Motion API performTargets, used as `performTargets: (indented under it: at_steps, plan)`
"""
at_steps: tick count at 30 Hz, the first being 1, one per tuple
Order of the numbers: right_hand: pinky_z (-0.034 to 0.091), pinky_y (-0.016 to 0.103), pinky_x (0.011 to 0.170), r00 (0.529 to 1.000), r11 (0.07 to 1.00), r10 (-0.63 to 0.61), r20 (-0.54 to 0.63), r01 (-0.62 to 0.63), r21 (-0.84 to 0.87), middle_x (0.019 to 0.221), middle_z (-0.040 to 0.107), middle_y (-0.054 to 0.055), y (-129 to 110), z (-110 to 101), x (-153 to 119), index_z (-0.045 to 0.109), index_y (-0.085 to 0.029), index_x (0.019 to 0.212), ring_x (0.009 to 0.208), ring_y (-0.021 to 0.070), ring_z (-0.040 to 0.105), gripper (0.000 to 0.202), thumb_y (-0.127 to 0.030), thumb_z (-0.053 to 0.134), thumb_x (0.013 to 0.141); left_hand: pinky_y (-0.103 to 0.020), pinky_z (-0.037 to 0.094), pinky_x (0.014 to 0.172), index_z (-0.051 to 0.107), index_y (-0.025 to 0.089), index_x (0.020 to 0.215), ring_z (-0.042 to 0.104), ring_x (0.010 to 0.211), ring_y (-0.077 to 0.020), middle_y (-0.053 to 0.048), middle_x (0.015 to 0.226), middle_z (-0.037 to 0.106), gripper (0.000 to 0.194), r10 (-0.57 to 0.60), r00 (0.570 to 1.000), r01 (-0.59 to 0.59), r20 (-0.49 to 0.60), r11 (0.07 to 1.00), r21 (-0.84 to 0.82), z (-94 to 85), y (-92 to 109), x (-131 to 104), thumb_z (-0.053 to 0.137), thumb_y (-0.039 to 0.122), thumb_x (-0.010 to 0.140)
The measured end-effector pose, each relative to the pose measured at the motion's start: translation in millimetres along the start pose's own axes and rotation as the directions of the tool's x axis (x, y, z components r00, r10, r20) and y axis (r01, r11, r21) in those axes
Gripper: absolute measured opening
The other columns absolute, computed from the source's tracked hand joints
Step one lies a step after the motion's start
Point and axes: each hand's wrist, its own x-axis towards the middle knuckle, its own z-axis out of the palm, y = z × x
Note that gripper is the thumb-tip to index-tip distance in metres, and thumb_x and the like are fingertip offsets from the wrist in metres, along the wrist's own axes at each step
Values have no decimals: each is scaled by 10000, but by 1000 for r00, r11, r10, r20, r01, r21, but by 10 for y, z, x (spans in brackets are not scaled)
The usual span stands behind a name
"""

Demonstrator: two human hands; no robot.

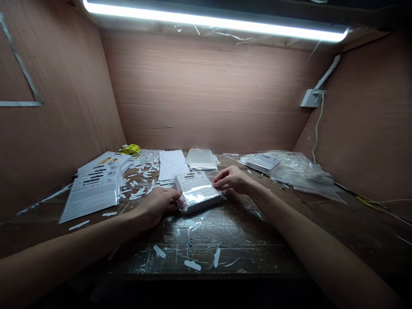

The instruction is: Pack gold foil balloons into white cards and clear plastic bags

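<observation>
A thick stack of printed cards in a clear plastic sleeve lies on the table in front of me, its shiny top facing up. My left hand grips its near left corner, fingers closed on the crinkled plastic. At the right edge, my right hand pinches the sleeve between thumb and fingertips. Behind the stack are a white sheet of paper and a pile of clear plastic sleeves.
Printed hang cards are piled at left, near a yellow tape roll and scattered white paper offcuts. Plastic-bagged packs lie at right. Several white tabs lie near the front edge. Wooden walls enclose the table; a cable hangs at right.
</observation>
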Motion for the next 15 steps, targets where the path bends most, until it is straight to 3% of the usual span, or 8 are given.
performTargets:
  at_steps: [4,9,12,15]
  plan:
    - [615,319,586,1000,1000,15,4,-15,-14,632,741,71,-15,10,-22,780,-180,624,587,182,680,259,-204,956,435,-224,612,654,728,120,599,666,602,-139,-83,656,705,239,-94,996,94,-6,995,33,-60,26,78,799,248,788]
    - [453,233,440,1000,978,25,4,-23,-207,569,705,45,-6,-32,-67,795,-170,634,483,109,546,267,-362,950,530,-189,583,555,750,109,643,659,527,-134,-96,636,714,301,-150,986,128,69,958,257,-227,135,149,933,346,617]
    - [383,212,405,998,953,41,50,-24,-301,537,665,23,-40,-58,-92,789,-171,628,454,84,485,298,-435,920,579,-167,514,462,692,115,613,645,504,-133,-89,597,703,371,-82,992,46,91,937,346,-283,154,185,961,363,545]
    - [441,236,451,996,926,43,81,-10,-377,589,690,39,-138,-27,-139,787,-180,639,487,108,539,283,-446,883,636,-200,501,460,601,158,684,647,505,-147,-58,616,718,459,-8,995,-18,100,967,255,-297,112,242,981,327,490]
